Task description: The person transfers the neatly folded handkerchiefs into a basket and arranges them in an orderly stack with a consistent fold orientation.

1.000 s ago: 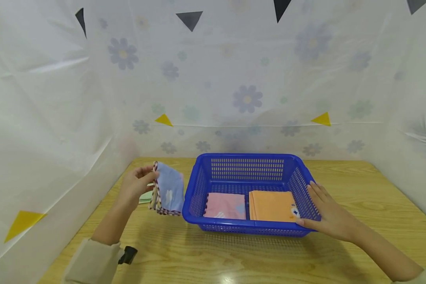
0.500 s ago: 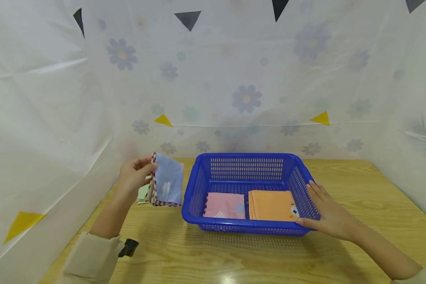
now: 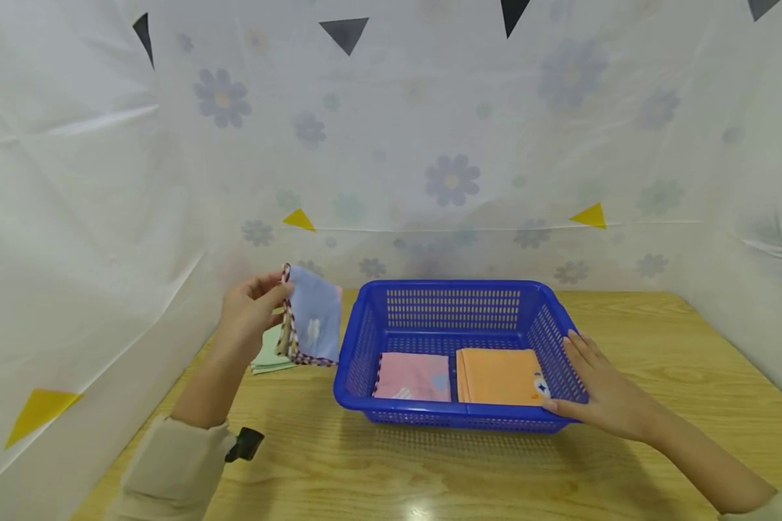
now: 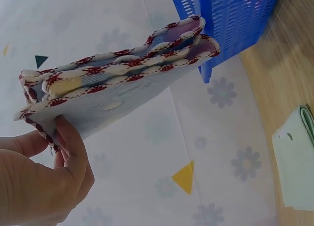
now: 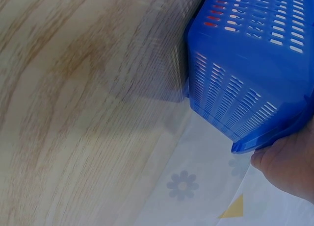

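The person's left hand (image 3: 250, 307) pinches a folded blue cloth (image 3: 316, 315) between thumb and fingers at its left edge, holding it up off the table (image 3: 339, 477) with its face tilted. Its layers show plainly in the left wrist view, each edged in dark red and white stitching (a small patch of yellow shows between two of them). The cloth is just left of a blue plastic basket (image 3: 417, 407); whether its lower corner touches the rim cannot be told. Below and behind it, a pale green cloth (image 3: 272, 354) lies folded on the wood-grained tabletop, partly covered from the head camera. The right hand (image 3: 602, 398) rests on the near right corner of the basket, fingers spread along the right rim and thumb reaching over the front one. Inside, two folded cloths lie flat side by side near the front wall: a pink cloth (image 3: 410, 375) at left and an orange cloth (image 3: 498, 376) at right, the latter with an eye-like print. Beyond the table hangs a white sheet (image 3: 378, 101) printed with flowers and bearing dark and yellow triangles.
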Motion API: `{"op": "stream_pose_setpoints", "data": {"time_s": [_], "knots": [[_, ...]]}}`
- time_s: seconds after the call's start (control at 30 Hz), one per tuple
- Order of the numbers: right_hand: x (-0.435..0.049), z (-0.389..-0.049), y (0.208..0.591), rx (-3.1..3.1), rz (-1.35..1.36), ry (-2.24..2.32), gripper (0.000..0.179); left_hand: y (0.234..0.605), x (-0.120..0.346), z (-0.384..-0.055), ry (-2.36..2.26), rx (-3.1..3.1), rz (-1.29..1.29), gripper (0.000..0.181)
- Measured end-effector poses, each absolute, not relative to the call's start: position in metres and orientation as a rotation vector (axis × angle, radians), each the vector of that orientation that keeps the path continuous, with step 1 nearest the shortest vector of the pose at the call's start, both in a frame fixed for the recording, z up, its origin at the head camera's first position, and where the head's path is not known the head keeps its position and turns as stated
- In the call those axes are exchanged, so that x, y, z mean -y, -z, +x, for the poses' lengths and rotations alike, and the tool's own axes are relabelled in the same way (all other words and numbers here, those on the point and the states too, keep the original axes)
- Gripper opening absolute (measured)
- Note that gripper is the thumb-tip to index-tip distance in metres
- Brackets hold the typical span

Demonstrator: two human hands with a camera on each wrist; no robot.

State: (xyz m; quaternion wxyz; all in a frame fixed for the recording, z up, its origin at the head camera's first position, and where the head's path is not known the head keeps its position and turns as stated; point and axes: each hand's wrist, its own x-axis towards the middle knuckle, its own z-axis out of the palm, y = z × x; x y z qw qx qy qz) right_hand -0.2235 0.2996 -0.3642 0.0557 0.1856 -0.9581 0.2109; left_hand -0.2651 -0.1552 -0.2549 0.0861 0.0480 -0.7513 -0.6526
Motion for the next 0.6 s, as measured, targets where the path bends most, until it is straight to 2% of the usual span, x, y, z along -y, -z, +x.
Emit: {"op": "stream_pose_setpoints", "data": {"time_s": [0.6], "knots": [[-0.301,-0.224,0.364,2.908,0.553,-0.636,0.1,0.259,0.13,-0.27,2.14,2.091,0.06,0.024]]}}
